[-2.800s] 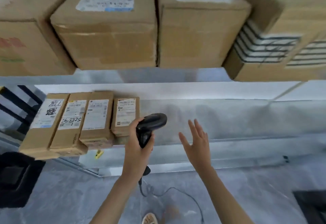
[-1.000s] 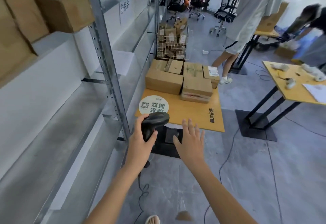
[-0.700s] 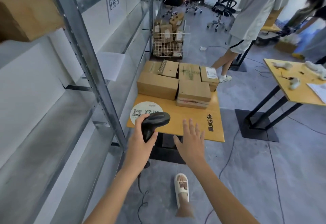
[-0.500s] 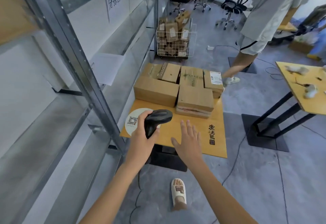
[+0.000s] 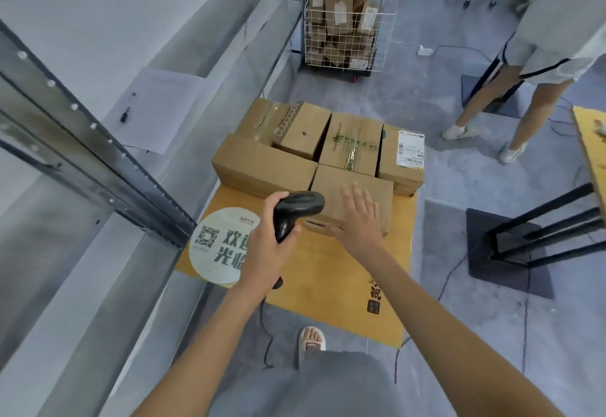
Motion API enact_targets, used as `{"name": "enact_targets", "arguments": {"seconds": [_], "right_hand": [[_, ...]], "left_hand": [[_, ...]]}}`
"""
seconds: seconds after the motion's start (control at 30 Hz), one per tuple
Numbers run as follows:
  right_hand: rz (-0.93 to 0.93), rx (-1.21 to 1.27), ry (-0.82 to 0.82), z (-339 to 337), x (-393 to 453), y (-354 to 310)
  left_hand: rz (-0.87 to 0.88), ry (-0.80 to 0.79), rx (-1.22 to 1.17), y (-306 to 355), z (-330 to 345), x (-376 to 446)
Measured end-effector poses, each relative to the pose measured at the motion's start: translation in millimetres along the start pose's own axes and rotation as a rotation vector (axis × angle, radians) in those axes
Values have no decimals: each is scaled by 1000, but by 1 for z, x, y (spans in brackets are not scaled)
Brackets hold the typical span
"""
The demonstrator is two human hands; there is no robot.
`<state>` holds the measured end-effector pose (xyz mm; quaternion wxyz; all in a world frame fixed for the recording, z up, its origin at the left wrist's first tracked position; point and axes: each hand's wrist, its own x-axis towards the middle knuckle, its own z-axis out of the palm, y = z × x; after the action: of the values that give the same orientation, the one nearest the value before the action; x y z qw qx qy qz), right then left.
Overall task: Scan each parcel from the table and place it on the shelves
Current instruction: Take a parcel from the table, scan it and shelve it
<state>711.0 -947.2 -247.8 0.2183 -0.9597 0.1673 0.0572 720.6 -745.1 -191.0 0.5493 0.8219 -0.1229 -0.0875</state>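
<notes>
- Cardboard, stiff and probably light: the nearest box (image 5: 352, 187) sat at the table's (image 5: 328, 285) middle, best gripped by opposite side edges.
- Right hand (image 5: 359, 219) hovered flat over it, fingers spread.
- Left hand (image 5: 265, 246) gripped the scanner (image 5: 295, 210).

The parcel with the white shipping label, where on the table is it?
The labelled parcel sits at the table's far right corner in the head view, right of the box with green print.
</notes>
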Motion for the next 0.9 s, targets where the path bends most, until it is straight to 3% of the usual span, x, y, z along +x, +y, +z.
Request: {"name": "enact_targets", "arguments": {"seconds": [0.1,0.4,0.63,0.77,0.9], "right_hand": [[19,-17,-80,-5,34,25],[-149,-256,-320,-9,82,60],[-174,-359,-273,4,41,61],[-77,-276,-218,14,11,60],[46,-197,-295,6,2,65]], "left_hand": [[-45,14,3,-3,14,13],[-105,14,23,-12,32,18],[-121,98,-4,-17,38,12],[-112,129,-18,-16,40,14],[-99,155,-54,-12,39,14]]}}
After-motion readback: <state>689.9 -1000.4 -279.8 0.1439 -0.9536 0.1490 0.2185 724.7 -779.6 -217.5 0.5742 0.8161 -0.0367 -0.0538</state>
